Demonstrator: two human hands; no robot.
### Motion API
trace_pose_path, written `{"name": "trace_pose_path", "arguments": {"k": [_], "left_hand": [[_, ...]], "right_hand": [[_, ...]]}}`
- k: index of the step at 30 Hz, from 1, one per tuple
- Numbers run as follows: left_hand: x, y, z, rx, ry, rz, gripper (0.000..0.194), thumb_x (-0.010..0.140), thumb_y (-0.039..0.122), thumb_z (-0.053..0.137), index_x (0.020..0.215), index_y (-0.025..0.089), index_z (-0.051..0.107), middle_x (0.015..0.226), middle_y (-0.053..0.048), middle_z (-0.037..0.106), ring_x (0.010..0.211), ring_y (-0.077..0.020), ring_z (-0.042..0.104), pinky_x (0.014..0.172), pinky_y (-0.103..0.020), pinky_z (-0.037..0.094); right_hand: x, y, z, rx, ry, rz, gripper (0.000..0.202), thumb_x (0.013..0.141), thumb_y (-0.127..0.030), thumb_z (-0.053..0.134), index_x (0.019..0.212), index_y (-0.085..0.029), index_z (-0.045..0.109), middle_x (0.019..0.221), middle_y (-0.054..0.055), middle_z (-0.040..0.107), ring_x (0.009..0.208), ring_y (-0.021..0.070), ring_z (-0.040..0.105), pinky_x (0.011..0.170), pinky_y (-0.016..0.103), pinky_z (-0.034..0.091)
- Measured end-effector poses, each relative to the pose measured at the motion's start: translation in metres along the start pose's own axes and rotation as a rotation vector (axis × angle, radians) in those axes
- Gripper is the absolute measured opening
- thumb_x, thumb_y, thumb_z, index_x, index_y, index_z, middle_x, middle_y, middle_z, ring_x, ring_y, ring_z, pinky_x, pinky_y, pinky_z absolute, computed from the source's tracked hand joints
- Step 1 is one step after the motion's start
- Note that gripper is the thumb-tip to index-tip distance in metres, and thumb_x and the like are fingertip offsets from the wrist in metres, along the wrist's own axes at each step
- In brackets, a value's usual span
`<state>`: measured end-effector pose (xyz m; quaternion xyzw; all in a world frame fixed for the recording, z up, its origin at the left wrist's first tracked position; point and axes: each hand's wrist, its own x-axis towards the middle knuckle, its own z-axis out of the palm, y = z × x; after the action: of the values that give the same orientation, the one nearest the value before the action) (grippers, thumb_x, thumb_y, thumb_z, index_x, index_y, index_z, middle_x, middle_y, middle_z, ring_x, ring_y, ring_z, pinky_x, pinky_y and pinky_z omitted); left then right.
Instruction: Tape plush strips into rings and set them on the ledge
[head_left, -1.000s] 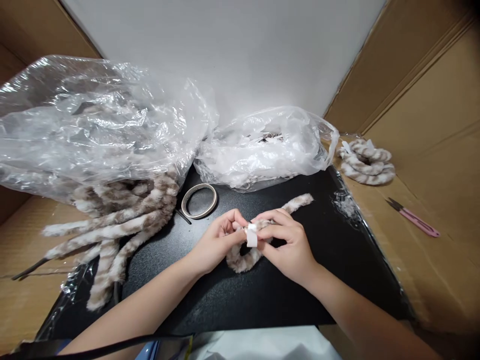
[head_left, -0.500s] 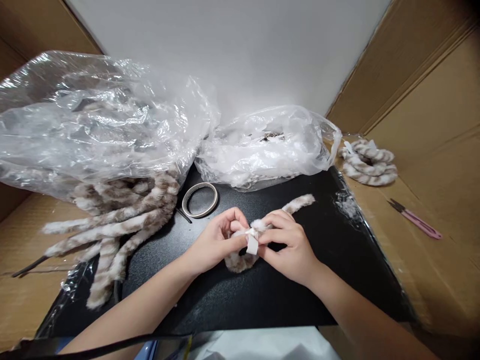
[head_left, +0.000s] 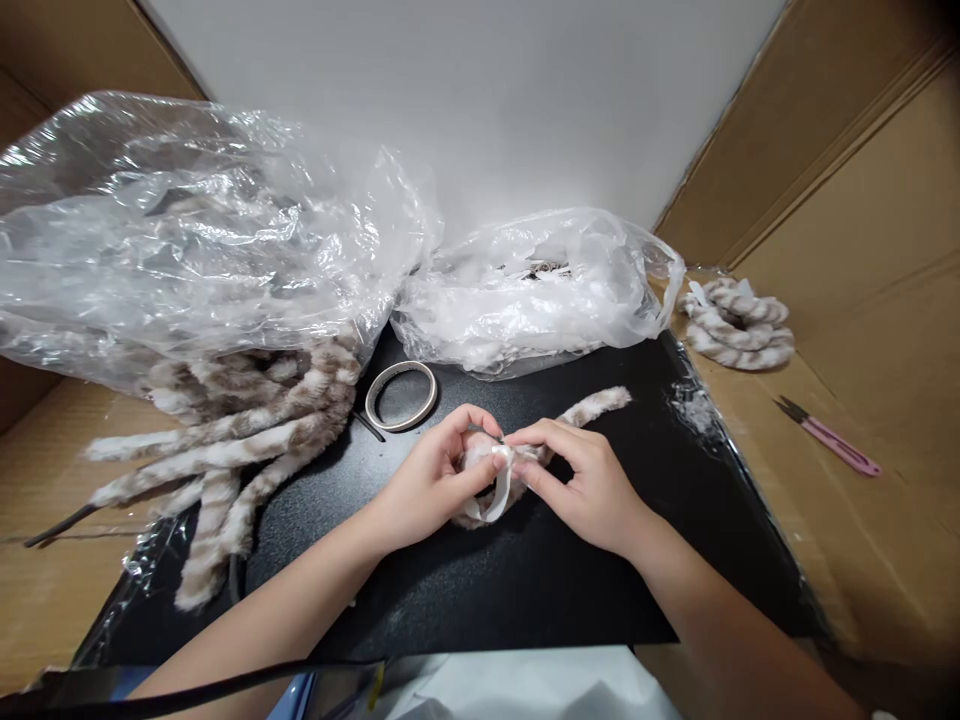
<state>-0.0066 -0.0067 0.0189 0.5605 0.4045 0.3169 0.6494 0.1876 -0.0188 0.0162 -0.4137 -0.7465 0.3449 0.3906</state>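
Note:
Both my hands work close together over the black board, their fingers pinched. Between them is a brown-and-white striped fluffy strip (head_left: pixel 598 404), curled into a small loop, with its tail stretching to the upper right. A white ribbon (head_left: pixel 494 502) hangs in a curve from the pinched spot on the loop. My left hand (head_left: pixel 441 478) is closed on the fluffy strip and ribbon from the left. My right hand (head_left: pixel 580 475) pinches the ribbon at the same spot from the right. Fingers hide part of the loop.
A clear plastic bag (head_left: pixel 210 240) on the left spills several fluffy strips (head_left: pixel 247 460). Another plastic bag (head_left: pixel 525 325) lies at the back. A roll of tape (head_left: pixel 370 402) sits on the black board (head_left: pixel 420 600). At right are coiled fluffy rings (head_left: pixel 739 355) and pink-handled snips (head_left: pixel 840 446).
The short white ribbon end has become a longer curved piece hanging below the fingers. My right fingers have shifted slightly, now pinching at the top of the ribbon.

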Motion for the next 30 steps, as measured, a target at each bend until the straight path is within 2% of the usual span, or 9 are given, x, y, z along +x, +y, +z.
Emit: {"name": "trace_pose_path", "arguments": {"k": [5,9,13,18,21,23,25,28,30], "left_hand": [[0.002,0.000,0.001,0.030,-0.028,-0.033,0.035,0.079,0.034,0.072,0.100,0.018,0.050,0.070,0.003,0.059,0.056,-0.0085,0.050,0.051,-0.017,0.040],[0.000,-0.001,-0.001,0.315,0.063,0.066,0.021,0.081,0.031,0.069,0.091,0.015,0.061,0.072,0.000,0.064,0.060,-0.0105,0.055,0.054,-0.019,0.042],[-0.003,-0.003,-0.004,0.685,0.118,0.327,0.005,0.083,0.019,0.064,0.085,0.015,0.066,0.069,-0.001,0.066,0.058,-0.0101,0.057,0.052,-0.018,0.041],[0.001,-0.010,-0.004,1.014,0.170,0.865,0.007,0.086,0.010,0.060,0.086,0.016,0.063,0.070,-0.003,0.067,0.065,-0.0140,0.058,0.060,-0.023,0.047],[0.001,-0.011,-0.001,1.116,0.200,0.969,0.007,0.086,0.010,0.059,0.085,0.016,0.062,0.074,-0.005,0.068,0.067,-0.0151,0.057,0.063,-0.026,0.048],[0.000,-0.010,0.002,1.099,0.268,0.879,0.007,0.085,0.011,0.059,0.080,0.017,0.061,0.071,-0.004,0.065,0.063,-0.0134,0.055,0.059,-0.024,0.045],[-0.002,-0.008,0.006,0.970,0.304,0.653,0.009,0.082,0.014,0.062,0.075,0.017,0.057,0.063,0.001,0.059,0.054,-0.0101,0.050,0.051,-0.021,0.040],[-0.002,-0.006,0.009,0.519,0.255,0.180,0.018,0.075,0.017,0.065,0.074,0.020,0.047,0.054,0.008,0.052,0.044,-0.0072,0.047,0.043,-0.017,0.034],[0.001,-0.004,0.009,0.147,0.163,-0.058,0.027,0.071,0.021,0.068,0.078,0.021,0.042,0.058,0.007,0.058,0.046,-0.0088,0.053,0.045,-0.018,0.039]], "right_hand": [[-0.001,-0.001,0.001,0.006,0.021,0.045,0.008,0.087,-0.015,0.062,0.090,-0.018,0.069,0.081,0.001,0.071,0.072,0.0128,0.065,0.068,0.023,0.047],[0.000,-0.004,0.001,0.080,0.030,0.183,0.007,0.086,-0.020,0.063,0.086,-0.018,0.069,0.076,0.001,0.071,0.068,0.0134,0.063,0.062,0.024,0.045],[0.000,-0.004,0.002,0.222,0.008,0.310,0.008,0.085,-0.023,0.062,0.084,-0.018,0.068,0.079,0.003,0.072,0.072,0.0150,0.064,0.066,0.026,0.048],[0.001,-0.003,0.006,0.419,-0.003,0.456,0.009,0.082,-0.026,0.065,0.079,-0.017,0.065,0.077,0.003,0.069,0.073,0.0158,0.064,0.067,0.028,0.049],[0.001,-0.004,0.008,0.501,0.009,0.496,0.010,0.080,-0.027,0.066,0.078,-0.017,0.064,0.075,0.002,0.068,0.072,0.0152,0.063,0.067,0.027,0.049],[0.001,-0.004,0.009,0.505,0.024,0.492,0.010,0.079,-0.026,0.067,0.079,-0.017,0.064,0.075,0.002,0.068,0.072,0.0147,0.063,0.068,0.027,0.049],[0.000,-0.004,0.009,0.500,0.032,0.483,0.010,0.079,-0.026,0.067,0.080,-0.017,0.065,0.075,0.002,0.068,0.071,0.0142,0.063,0.067,0.026,0.049],[-0.002,-0.003,0.010,0.484,0.037,0.469,0.010,0.080,-0.027,0.067,0.081,-0.017,0.065,0.076,0.002,0.069,0.070,0.0138,0.063,0.064,0.025,0.048],[-0.002,-0.002,0.009,0.457,0.036,0.452,0.010,0.081,-0.027,0.066,0.082,-0.017,0.065,0.075,0.002,0.069,0.069,0.0138,0.062,0.063,0.026,0.048]]}}
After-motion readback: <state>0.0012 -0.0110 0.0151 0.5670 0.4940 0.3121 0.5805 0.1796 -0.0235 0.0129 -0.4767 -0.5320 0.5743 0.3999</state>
